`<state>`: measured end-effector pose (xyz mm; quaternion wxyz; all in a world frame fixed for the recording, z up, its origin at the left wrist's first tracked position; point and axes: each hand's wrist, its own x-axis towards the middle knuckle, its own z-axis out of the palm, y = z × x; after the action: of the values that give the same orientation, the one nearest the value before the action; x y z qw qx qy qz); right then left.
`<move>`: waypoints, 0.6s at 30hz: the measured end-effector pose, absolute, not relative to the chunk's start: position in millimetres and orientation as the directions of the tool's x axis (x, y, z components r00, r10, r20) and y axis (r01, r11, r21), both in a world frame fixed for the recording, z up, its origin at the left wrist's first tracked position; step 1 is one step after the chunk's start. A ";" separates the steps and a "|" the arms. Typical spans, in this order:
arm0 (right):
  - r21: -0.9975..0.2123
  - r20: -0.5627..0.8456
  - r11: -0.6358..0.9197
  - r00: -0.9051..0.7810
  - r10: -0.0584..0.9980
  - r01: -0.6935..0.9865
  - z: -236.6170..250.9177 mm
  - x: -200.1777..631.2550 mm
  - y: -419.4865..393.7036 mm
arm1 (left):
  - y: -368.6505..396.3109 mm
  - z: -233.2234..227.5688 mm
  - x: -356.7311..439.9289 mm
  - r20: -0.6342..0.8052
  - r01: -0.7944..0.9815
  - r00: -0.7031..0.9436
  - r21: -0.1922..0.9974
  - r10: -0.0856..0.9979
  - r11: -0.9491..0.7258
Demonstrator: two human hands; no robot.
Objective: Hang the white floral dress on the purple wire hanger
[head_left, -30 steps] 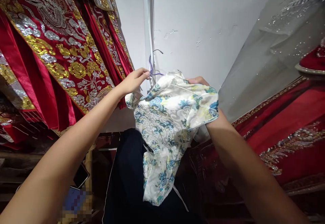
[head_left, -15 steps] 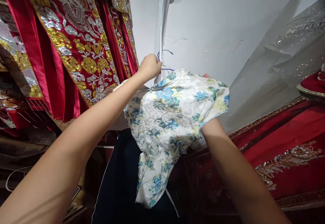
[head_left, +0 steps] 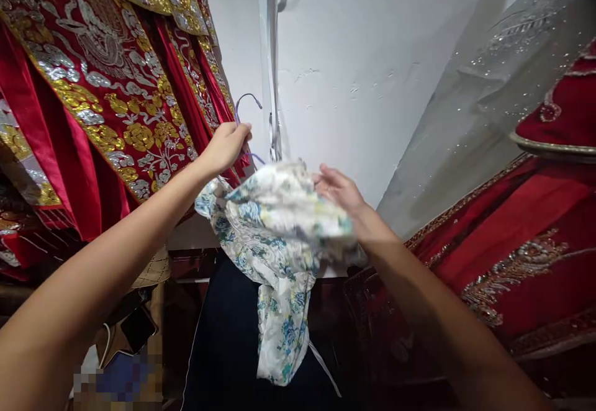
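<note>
Head view: left hand (head_left: 226, 145) is closed around a purple hanger (head_left: 246, 102); right hand (head_left: 338, 189), fingers loosely spread, presses on the floral garment (head_left: 279, 225) just below. Seemingly mid-hanging, the next move calls for seating fabric on the hanger.

white garment (head_left: 279, 237) with blue-green florals, red gold-embroidered robes (head_left: 102, 88), purple hanger (head_left: 246, 103)
</note>
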<state>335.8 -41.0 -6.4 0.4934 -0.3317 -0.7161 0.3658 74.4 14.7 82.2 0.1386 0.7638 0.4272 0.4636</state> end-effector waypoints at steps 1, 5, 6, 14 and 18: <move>-0.876 0.411 0.475 -0.385 0.826 0.083 -10.6 335.7 -44.4 | -4.3 81.2 83.5 0.568 0.489 0.253 0.623 0.783 -0.610; -0.834 0.465 0.550 -0.487 0.739 0.039 -23.3 324.5 -57.7 | -74.2 79.9 124.8 0.513 0.357 0.474 0.631 0.716 -0.689; -0.792 0.524 0.608 -0.449 0.724 0.057 -25.1 321.0 -61.2 | -86.0 80.3 134.8 0.500 0.315 0.527 0.636 0.687 -0.704; -0.631 0.715 0.733 -0.176 0.677 0.254 -15.4 339.5 -67.0 | -82.4 106.4 154.3 0.315 0.195 0.809 0.652 0.496 -0.733; -0.553 0.746 0.654 -0.043 0.664 0.516 -8.2 360.2 -47.4 | -49.3 116.7 125.6 0.184 0.421 0.745 0.615 0.641 -0.667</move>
<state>360.2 -47.4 -8.2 0.5569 -0.4103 -0.7191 0.0666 125.6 -49.3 116.7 0.2792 0.8915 0.2978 0.1966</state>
